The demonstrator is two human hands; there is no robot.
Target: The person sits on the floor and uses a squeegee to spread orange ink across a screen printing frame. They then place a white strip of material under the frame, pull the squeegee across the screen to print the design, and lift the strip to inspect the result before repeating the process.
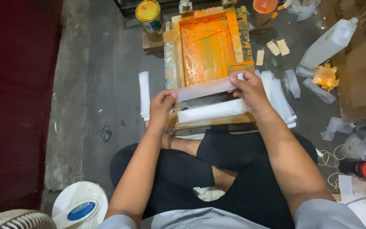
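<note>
So the person sits cross-legged on the concrete floor [85,85], holding a long translucent white plastic strip [206,88] stretched between both hands. Left hand [162,108] has its grip pinched shut on the strip's left end, right hand [250,89] is closed on the right end, thumb on top. The strip hangs just above the near edge of an orange-stained screen printing frame [208,46] that lies flat on the floor in front of the knees.

Right under it, a second white strip [212,110] lies across the frame's bottom rail. There's a neat stack of white strips [144,94] left of the frame, and a looser pile of strips [280,99] fanned out on the right.

Packaging-wise:
- a round tin with a yellow lid [149,16] and a colourful label, standing just off the frame's top-left corner
- a white plastic jug [329,42] lying tilted at upper right, capped, no label I can see
- a big brown cardboard box [361,63] along the right edge with dark lettering running down its side
- a bottle with a red cap [363,168] lying at lower right
- an orange-smeared rag [325,77] near the jug

A white fan with a blue badge [79,206] sits at bottom left.
</note>
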